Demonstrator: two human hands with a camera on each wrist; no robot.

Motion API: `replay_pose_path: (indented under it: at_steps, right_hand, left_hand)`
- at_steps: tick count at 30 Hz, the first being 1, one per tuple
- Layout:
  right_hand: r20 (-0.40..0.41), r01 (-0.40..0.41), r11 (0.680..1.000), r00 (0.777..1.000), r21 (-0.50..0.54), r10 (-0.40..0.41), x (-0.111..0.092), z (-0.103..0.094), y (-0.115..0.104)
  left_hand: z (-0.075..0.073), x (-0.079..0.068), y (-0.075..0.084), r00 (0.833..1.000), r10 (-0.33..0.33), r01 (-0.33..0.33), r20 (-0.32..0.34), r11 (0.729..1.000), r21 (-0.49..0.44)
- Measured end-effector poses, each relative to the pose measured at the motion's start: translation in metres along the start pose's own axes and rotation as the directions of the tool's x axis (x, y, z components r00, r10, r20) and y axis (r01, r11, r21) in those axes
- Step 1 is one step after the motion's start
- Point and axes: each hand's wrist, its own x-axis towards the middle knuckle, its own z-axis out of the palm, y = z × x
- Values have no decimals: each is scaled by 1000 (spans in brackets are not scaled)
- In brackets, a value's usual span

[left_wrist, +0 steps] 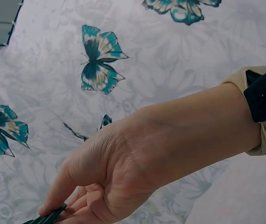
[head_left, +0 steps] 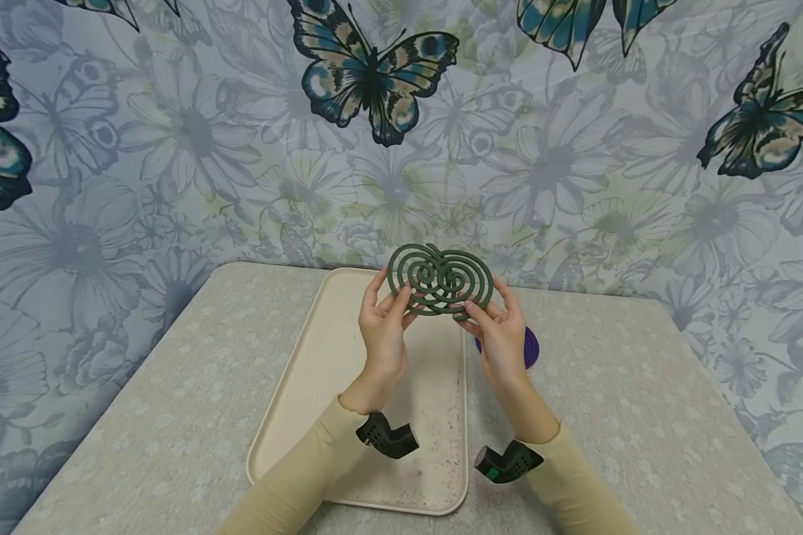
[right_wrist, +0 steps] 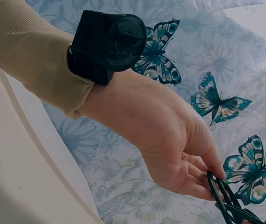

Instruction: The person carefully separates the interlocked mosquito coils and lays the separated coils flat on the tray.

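Two hands are lifting a green double spiral [head_left: 439,279] before the patterned backdrop [head_left: 549,163].
The left hand [head_left: 383,334] and right hand [head_left: 505,342] are reaching forward and up, wrists angling slightly toward each other, each closing thumb and fingers on one end of the piece, thumbs lying on its near face and fingers partly behind. The spiral is hanging off the table [head_left: 595,386], its long axis running left to right and its flat face turning toward the person; in the head view it is covering the far right corner of the cream tray [head_left: 435,423]. A purple disc [head_left: 531,349] is sitting just beyond the tray's right edge, partly hidden by the right hand, with tabletop stretching farther right.
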Motion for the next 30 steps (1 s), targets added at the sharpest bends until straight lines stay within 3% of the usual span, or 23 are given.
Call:
replay_pose_path:
  at_steps: [10,16,23,30]
  right_hand:
    - [-17,-21,1000,1000,-14,20,2,0,-2]
    - [-45,-39,999,998,-14,39,2,-1,-5]
    - [-80,-74,997,994,-36,71,6,-9,-14]
    - [-99,-53,998,994,-45,48,11,-18,-24]
  left_hand:
    - [-3,5,0,999,-14,13,-41,1000,-11]
    - [-5,8,3,1000,-27,27,-14,999,18]
    - [-11,16,10,995,-91,88,30,992,87]
    - [-12,21,15,991,-127,124,29,988,89]
